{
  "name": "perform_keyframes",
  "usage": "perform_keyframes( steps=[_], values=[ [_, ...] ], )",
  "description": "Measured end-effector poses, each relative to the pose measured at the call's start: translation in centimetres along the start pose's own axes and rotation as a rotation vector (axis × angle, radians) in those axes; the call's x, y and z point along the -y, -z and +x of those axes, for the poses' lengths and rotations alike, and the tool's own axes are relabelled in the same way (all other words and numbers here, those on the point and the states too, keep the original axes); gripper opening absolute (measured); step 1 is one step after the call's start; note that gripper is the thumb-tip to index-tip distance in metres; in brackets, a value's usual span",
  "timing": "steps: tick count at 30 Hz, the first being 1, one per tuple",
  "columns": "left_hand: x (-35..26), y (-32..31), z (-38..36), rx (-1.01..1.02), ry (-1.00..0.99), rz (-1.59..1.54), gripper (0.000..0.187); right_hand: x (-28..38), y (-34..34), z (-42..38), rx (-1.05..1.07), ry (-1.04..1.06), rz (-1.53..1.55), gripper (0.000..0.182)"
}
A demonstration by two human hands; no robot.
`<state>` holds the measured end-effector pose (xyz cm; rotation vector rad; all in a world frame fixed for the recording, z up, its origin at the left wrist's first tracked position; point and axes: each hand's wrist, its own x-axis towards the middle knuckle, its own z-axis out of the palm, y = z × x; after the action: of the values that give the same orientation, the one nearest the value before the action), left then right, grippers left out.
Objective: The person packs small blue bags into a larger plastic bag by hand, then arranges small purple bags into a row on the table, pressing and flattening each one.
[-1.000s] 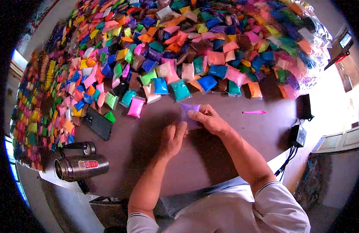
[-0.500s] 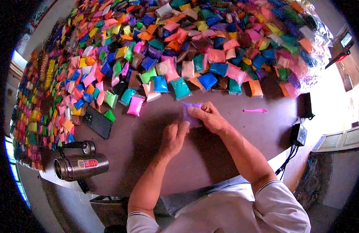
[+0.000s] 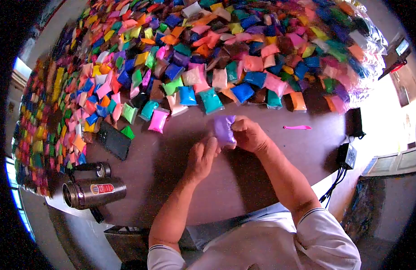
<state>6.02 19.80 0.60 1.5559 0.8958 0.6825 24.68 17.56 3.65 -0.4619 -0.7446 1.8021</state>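
Note:
A small purple packet (image 3: pixel 224 129), filled with something soft-looking in clear plastic, is held up over the brown table between my hands. My right hand (image 3: pixel 250 135) grips its right side, thumb and fingers pressed together. At the lower left corner of the packet is my left hand (image 3: pixel 201 157), fingers closed in a pinch; the exact contact is partly hidden. Beyond them a pink packet (image 3: pixel 158 120) and a teal packet (image 3: pixel 210 101) lie at the near edge of a big heap of colourful packets (image 3: pixel 190 58).
On the left, a black phone (image 3: pixel 114 141) lies by the heap, with a steel thermos (image 3: pixel 100 193) on its side nearer me. A pink plastic stick (image 3: pixel 297 127) rests on the brown table (image 3: pixel 280 175) to the right. A power adapter (image 3: pixel 347 155) with black cables is at the right edge.
My right thumb has shifted from the packet's front to its right edge, so more of the purple face shows. My left hand stays nearly in place at the lower corner.

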Motion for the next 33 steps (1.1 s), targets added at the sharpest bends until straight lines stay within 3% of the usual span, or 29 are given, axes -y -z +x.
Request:
perform_keyframes(
  steps=[3,6,9,15,19,21,24,33],
  values=[
    [0.0,0.5,0.2,0.054,-0.010,-0.027,0.044,-0.6,2.8,-0.4,-0.078,0.072,-0.209,0.039],
    [-1.1,0.5,-0.3,0.060,0.020,-0.004,0.042,1.0,-1.5,-0.5,-0.187,0.086,-0.216,0.043],
    [-1.4,0.5,-0.7,0.095,-0.089,0.108,0.038,-0.4,0.6,-0.2,-0.302,0.064,-0.417,0.038],
    [-3.1,0.5,-0.3,0.154,-0.163,0.223,0.036,-0.8,0.4,0.0,-0.295,0.001,-0.723,0.034],
    [-3.2,0.4,-0.4,0.115,-0.125,0.262,0.037,-0.6,0.1,-0.1,-0.277,0.038,-0.765,0.033],
    [-2.8,0.5,-0.4,0.100,-0.075,0.233,0.037,-0.2,-1.2,-0.1,-0.345,0.141,-0.597,0.033],
    [-2.6,0.6,-0.3,0.073,-0.088,0.268,0.036,-0.5,-0.5,-0.2,-0.393,-0.026,-0.709,0.032],
    [-2.1,0.1,-0.3,0.078,-0.198,0.279,0.029,-2.3,1.3,0.0,-0.291,0.087,-0.658,0.028]
  ],
)
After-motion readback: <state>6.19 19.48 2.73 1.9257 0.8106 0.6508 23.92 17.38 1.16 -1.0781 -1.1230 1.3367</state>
